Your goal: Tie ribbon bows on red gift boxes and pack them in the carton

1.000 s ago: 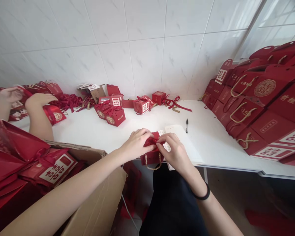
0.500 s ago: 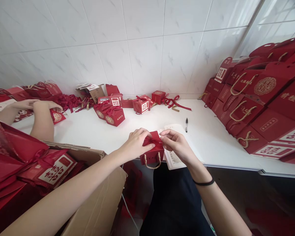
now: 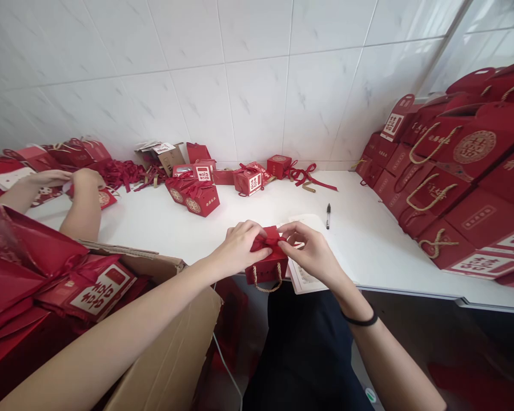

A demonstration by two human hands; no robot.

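Observation:
A small red gift box point(image 3: 267, 269) with a cream rope handle point(image 3: 269, 287) stands at the table's front edge. Across its top runs a red ribbon point(image 3: 272, 241) formed into a bow. My left hand point(image 3: 243, 245) pinches the ribbon's left loop between thumb and fingers. From the other side, my right hand point(image 3: 305, 246) has its thumb and fingertips closed on the right part of the bow. Partly under my right hand lies an open notebook point(image 3: 308, 281), its pages mostly covered.
A black pen point(image 3: 328, 216) lies on the white table point(image 3: 360, 240). Stacked red boxes point(image 3: 449, 188) line the right. Smaller boxes and ribbons point(image 3: 300, 176) sit along the wall. At left, a cardboard carton point(image 3: 167, 342) holds red boxes; beyond it, another person's hands point(image 3: 85, 180) handle red packaging.
My right hand has moved in slightly to the left and pinches the ribbon, whose bow shows more fully. The other person's hands have shifted with a red item. The view has turned slightly.

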